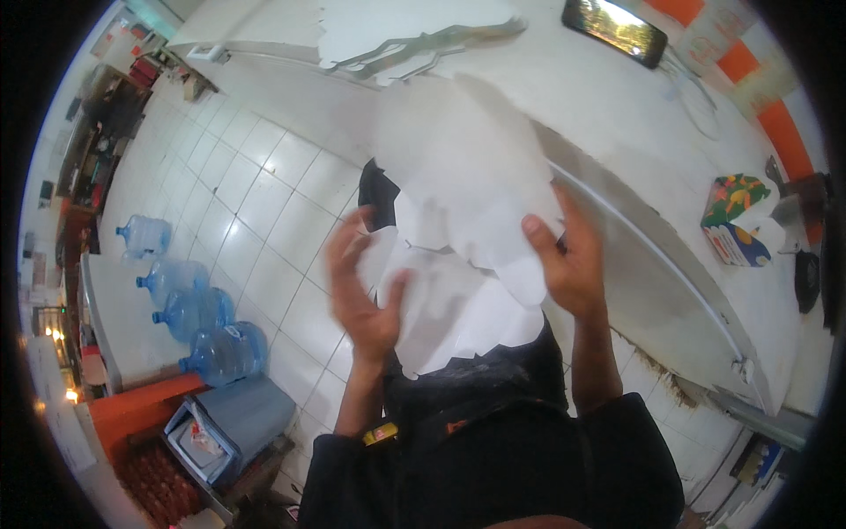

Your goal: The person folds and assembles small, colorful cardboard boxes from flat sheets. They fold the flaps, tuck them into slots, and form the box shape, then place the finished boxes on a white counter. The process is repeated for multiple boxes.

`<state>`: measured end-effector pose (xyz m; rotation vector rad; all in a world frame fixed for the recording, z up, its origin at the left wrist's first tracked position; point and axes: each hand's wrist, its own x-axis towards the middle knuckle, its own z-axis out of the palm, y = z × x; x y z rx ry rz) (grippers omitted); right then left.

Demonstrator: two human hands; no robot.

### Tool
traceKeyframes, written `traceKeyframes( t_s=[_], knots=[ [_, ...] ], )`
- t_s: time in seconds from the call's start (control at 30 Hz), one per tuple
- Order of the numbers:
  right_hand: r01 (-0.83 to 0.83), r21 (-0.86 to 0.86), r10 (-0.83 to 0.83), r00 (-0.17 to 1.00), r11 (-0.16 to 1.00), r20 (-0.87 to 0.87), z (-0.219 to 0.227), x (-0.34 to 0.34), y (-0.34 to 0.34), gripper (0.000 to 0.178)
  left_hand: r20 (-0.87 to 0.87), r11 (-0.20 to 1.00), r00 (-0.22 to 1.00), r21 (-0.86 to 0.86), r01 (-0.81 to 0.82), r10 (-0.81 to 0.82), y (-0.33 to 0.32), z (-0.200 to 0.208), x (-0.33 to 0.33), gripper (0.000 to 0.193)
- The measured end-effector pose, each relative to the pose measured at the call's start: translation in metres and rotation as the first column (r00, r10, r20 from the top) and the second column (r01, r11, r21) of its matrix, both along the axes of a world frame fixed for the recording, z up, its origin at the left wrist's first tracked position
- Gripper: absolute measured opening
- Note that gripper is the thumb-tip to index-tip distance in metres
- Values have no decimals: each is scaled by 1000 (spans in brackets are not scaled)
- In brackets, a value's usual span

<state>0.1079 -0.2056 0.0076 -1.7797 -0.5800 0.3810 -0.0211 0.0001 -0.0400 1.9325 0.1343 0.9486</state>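
A blurred white card sheet (463, 150) is tilted up in front of me, its upper end by the counter edge. My right hand (573, 264) pinches its right side, thumb on the near face. My left hand (363, 295) is blurred and open, fingers spread, to the left of the sheets; whether it touches any is unclear. Across my lap lie more white card sheets (467, 331) with zigzag-cut edges, partly covered by the raised one. On the counter ahead sits a stack of similar cut sheets (414, 26).
The white counter (634, 123) curves along the front and right. On it lie a phone (615, 31) with a lit screen, a cable, and a colourful printed carton (736, 220). Several blue water jugs (225, 353) and a grey bin (233, 428) stand at left on the tiled floor (264, 203).
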Motion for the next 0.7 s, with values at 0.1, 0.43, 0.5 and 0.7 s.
traceKeyframes(
  t_s=[0.1, 0.43, 0.5, 0.7],
  knots=[
    [-344, 109, 316, 924, 933, 216, 20, -17, 16, 57, 28, 913, 924, -148, 381, -381, -21, 6, 14, 82],
    [-181, 36, 87, 628, 983, 773, 16, -21, 38, 61, 102, 547, 832, -709, 445, -546, -22, 32, -8, 88],
    [-145, 67, 39, 626, 987, 779, 18, -22, 40, 59, 142, 517, 819, -712, 475, -556, -18, 31, -7, 88],
    [-58, 101, -65, 446, 993, 893, 23, -20, 47, 58, 237, 412, 720, -686, 599, -652, 0, 23, -9, 95]
  ],
)
